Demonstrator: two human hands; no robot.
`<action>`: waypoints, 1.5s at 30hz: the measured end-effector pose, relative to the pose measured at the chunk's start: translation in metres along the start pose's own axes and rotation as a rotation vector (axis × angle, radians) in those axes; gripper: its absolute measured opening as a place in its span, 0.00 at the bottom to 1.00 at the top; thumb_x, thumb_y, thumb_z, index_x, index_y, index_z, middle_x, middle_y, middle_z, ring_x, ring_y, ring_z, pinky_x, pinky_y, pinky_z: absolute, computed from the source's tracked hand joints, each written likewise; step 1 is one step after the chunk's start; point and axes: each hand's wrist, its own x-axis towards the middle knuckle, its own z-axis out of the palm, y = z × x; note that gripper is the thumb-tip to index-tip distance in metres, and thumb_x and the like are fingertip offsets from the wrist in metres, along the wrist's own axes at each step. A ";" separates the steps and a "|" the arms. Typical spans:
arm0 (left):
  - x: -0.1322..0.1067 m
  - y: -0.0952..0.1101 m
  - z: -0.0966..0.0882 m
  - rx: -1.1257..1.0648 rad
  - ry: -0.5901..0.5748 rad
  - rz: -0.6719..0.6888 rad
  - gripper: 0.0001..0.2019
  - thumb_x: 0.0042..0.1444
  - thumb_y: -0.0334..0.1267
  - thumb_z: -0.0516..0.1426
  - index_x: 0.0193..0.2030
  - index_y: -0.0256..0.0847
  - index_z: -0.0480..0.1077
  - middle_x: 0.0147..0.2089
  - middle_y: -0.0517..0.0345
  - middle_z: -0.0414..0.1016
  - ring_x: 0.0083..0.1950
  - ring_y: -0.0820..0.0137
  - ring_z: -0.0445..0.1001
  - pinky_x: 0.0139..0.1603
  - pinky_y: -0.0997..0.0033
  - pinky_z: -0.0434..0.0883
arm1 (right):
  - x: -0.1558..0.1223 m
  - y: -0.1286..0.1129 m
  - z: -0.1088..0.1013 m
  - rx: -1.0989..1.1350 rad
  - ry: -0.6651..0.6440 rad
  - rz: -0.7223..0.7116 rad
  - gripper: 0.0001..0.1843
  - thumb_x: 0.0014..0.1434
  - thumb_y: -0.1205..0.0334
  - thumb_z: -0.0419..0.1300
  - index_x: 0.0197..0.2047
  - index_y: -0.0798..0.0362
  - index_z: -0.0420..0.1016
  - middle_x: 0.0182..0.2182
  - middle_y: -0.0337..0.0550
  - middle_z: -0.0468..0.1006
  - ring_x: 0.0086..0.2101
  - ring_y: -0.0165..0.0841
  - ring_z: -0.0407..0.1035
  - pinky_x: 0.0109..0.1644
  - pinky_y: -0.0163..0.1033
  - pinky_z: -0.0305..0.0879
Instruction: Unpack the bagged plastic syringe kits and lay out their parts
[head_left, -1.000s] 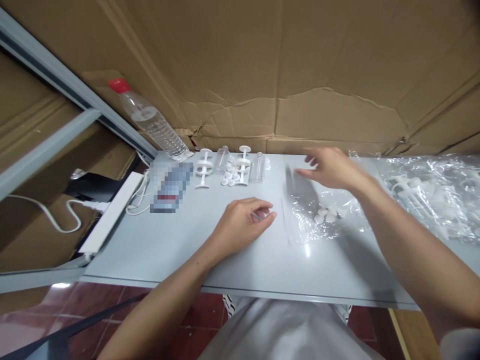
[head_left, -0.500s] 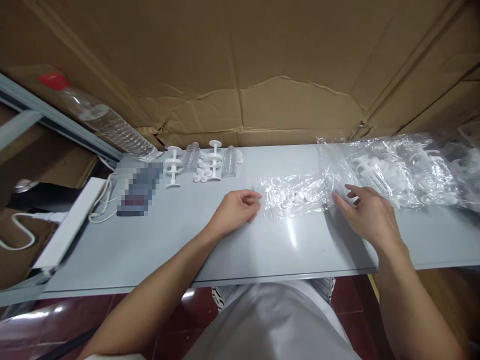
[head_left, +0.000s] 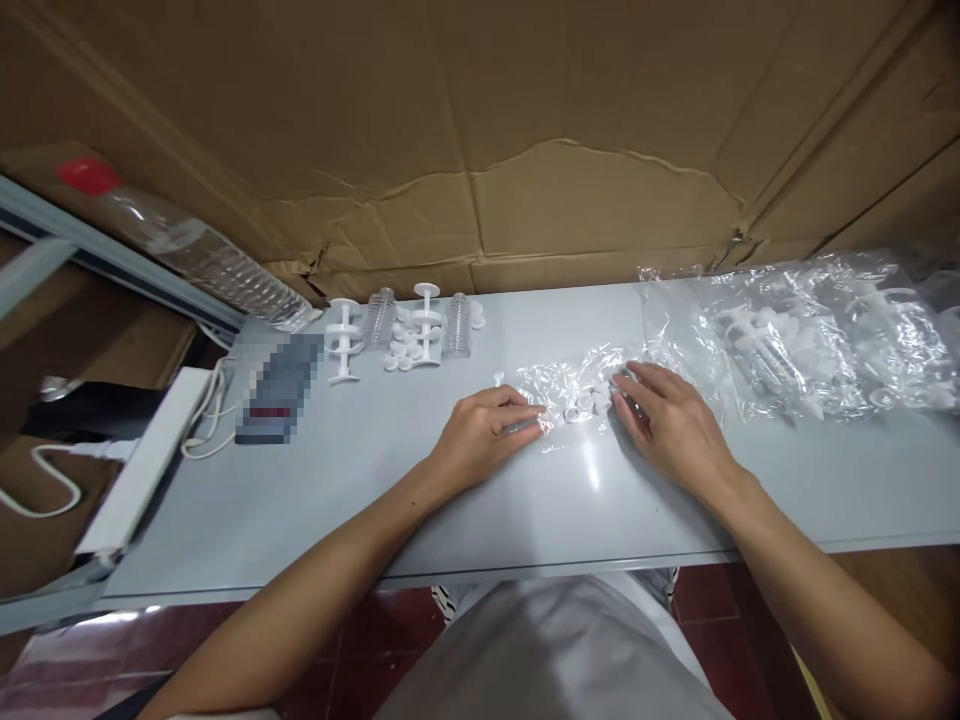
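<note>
Left hand [head_left: 486,437] pinches the left edge of the small bag [head_left: 564,383], right hand [head_left: 670,432] lies flat and open on its right end; bagged syringes [head_left: 806,340] lie right of it, loose plungers [head_left: 386,330] behind-left.

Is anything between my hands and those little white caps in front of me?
Yes, the clear bag: the white caps lie inside it. The right hand rests on its right end, the left hand on its left edge. Nothing else visible intervenes.

Glossy, crinkled clear plastic bag [head_left: 559,388] on a smooth, faintly shiny table [head_left: 360,500]; matt, creased cardboard [head_left: 525,120] at twelve o'clock; clear ribbed plastic bottle [head_left: 202,262] at ten o'clock.
</note>
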 end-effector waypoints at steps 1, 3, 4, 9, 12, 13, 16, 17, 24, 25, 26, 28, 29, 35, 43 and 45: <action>0.002 -0.002 0.004 -0.024 -0.006 0.049 0.09 0.65 0.40 0.66 0.50 0.47 0.85 0.47 0.56 0.86 0.40 0.69 0.83 0.40 0.70 0.77 | -0.001 0.000 0.002 0.021 -0.003 -0.004 0.15 0.72 0.63 0.58 0.54 0.59 0.83 0.54 0.58 0.83 0.54 0.47 0.78 0.63 0.56 0.76; 0.006 -0.003 0.011 -0.017 -0.013 0.109 0.12 0.65 0.42 0.66 0.54 0.46 0.84 0.52 0.53 0.86 0.43 0.66 0.85 0.43 0.68 0.79 | -0.003 0.000 0.006 0.053 0.003 -0.003 0.15 0.72 0.64 0.58 0.54 0.59 0.83 0.52 0.55 0.84 0.54 0.46 0.79 0.64 0.56 0.75; 0.008 -0.002 0.014 0.004 -0.016 0.121 0.13 0.65 0.43 0.66 0.54 0.46 0.84 0.52 0.53 0.86 0.44 0.65 0.85 0.44 0.67 0.79 | -0.003 0.000 0.008 0.064 0.012 -0.002 0.15 0.71 0.65 0.59 0.55 0.59 0.82 0.52 0.54 0.85 0.54 0.46 0.79 0.64 0.56 0.75; 0.017 0.007 0.028 0.063 -0.052 0.088 0.08 0.66 0.44 0.66 0.47 0.47 0.86 0.45 0.58 0.88 0.44 0.64 0.85 0.45 0.65 0.78 | -0.006 -0.002 0.014 0.096 0.055 0.009 0.15 0.70 0.66 0.61 0.57 0.59 0.81 0.52 0.53 0.85 0.55 0.47 0.78 0.65 0.56 0.74; 0.019 0.014 0.035 0.068 -0.027 0.013 0.14 0.61 0.48 0.69 0.51 0.48 0.85 0.45 0.57 0.88 0.43 0.63 0.85 0.46 0.62 0.77 | -0.006 -0.003 0.015 0.096 0.056 0.023 0.15 0.70 0.66 0.61 0.56 0.59 0.82 0.53 0.52 0.85 0.55 0.47 0.78 0.64 0.56 0.75; 0.019 0.016 0.036 0.069 -0.027 -0.005 0.13 0.62 0.47 0.69 0.50 0.48 0.85 0.44 0.58 0.88 0.43 0.63 0.85 0.47 0.61 0.76 | -0.007 -0.004 0.016 0.095 0.052 0.029 0.15 0.70 0.65 0.61 0.56 0.59 0.82 0.53 0.52 0.85 0.55 0.47 0.78 0.64 0.56 0.75; 0.016 0.020 0.020 0.058 -0.096 0.017 0.06 0.66 0.41 0.66 0.46 0.47 0.84 0.42 0.60 0.88 0.42 0.65 0.84 0.48 0.60 0.73 | -0.008 -0.004 0.016 0.096 0.044 0.055 0.15 0.70 0.64 0.61 0.57 0.58 0.82 0.53 0.52 0.85 0.55 0.47 0.78 0.63 0.56 0.75; 0.015 0.018 0.008 0.047 -0.129 0.031 0.05 0.66 0.39 0.66 0.45 0.46 0.84 0.42 0.60 0.88 0.41 0.66 0.83 0.49 0.60 0.73 | -0.008 -0.004 0.016 0.098 0.043 0.066 0.15 0.70 0.64 0.60 0.56 0.58 0.82 0.53 0.51 0.85 0.56 0.47 0.78 0.63 0.56 0.75; 0.052 -0.022 -0.081 0.374 0.100 -0.049 0.08 0.65 0.43 0.64 0.46 0.46 0.84 0.54 0.52 0.82 0.55 0.56 0.78 0.59 0.51 0.71 | -0.008 -0.005 0.016 0.118 0.042 0.107 0.15 0.71 0.63 0.60 0.55 0.56 0.83 0.52 0.51 0.85 0.55 0.47 0.78 0.64 0.57 0.74; 0.062 -0.027 -0.083 0.474 0.102 -0.042 0.08 0.65 0.42 0.64 0.45 0.46 0.84 0.57 0.49 0.80 0.58 0.52 0.75 0.62 0.46 0.68 | -0.007 -0.006 0.015 0.119 0.049 0.107 0.14 0.70 0.63 0.60 0.54 0.56 0.83 0.52 0.51 0.85 0.55 0.47 0.78 0.64 0.56 0.73; 0.071 -0.032 -0.082 0.554 0.071 -0.038 0.08 0.65 0.41 0.64 0.45 0.45 0.84 0.60 0.47 0.78 0.61 0.49 0.73 0.64 0.41 0.66 | -0.007 -0.006 0.015 0.119 0.055 0.104 0.14 0.70 0.63 0.60 0.54 0.56 0.83 0.52 0.51 0.85 0.56 0.46 0.78 0.64 0.56 0.73; 0.085 -0.038 -0.076 0.655 -0.008 -0.047 0.08 0.64 0.40 0.63 0.42 0.42 0.84 0.64 0.44 0.74 0.64 0.43 0.68 0.63 0.36 0.64 | -0.008 -0.005 0.015 0.118 0.063 0.097 0.14 0.70 0.63 0.60 0.54 0.56 0.83 0.52 0.51 0.85 0.56 0.47 0.78 0.64 0.56 0.73; 0.089 -0.040 -0.073 0.680 -0.038 -0.053 0.08 0.63 0.40 0.63 0.40 0.41 0.84 0.65 0.43 0.73 0.65 0.41 0.67 0.62 0.34 0.63 | -0.008 -0.005 0.015 0.118 0.064 0.095 0.14 0.70 0.63 0.60 0.54 0.56 0.83 0.52 0.51 0.85 0.56 0.47 0.78 0.63 0.56 0.74; 0.089 -0.046 -0.067 0.701 -0.018 -0.099 0.07 0.61 0.37 0.62 0.40 0.40 0.82 0.64 0.40 0.72 0.64 0.40 0.66 0.62 0.33 0.62 | -0.008 -0.006 0.014 0.132 0.056 0.105 0.14 0.70 0.63 0.61 0.54 0.55 0.83 0.52 0.51 0.85 0.56 0.47 0.77 0.63 0.57 0.73; 0.030 0.000 -0.082 0.215 -0.041 -0.152 0.06 0.63 0.42 0.63 0.39 0.45 0.82 0.38 0.56 0.83 0.40 0.64 0.79 0.45 0.62 0.74 | -0.009 -0.005 0.014 0.153 0.061 0.114 0.13 0.69 0.63 0.61 0.54 0.53 0.83 0.52 0.49 0.85 0.56 0.47 0.77 0.64 0.57 0.72; 0.013 0.010 -0.073 0.049 -0.227 -0.189 0.07 0.63 0.40 0.63 0.37 0.47 0.84 0.33 0.60 0.83 0.33 0.68 0.78 0.37 0.67 0.73 | -0.008 -0.006 0.014 0.141 0.077 0.112 0.13 0.69 0.62 0.61 0.53 0.53 0.84 0.51 0.49 0.86 0.54 0.47 0.78 0.63 0.56 0.73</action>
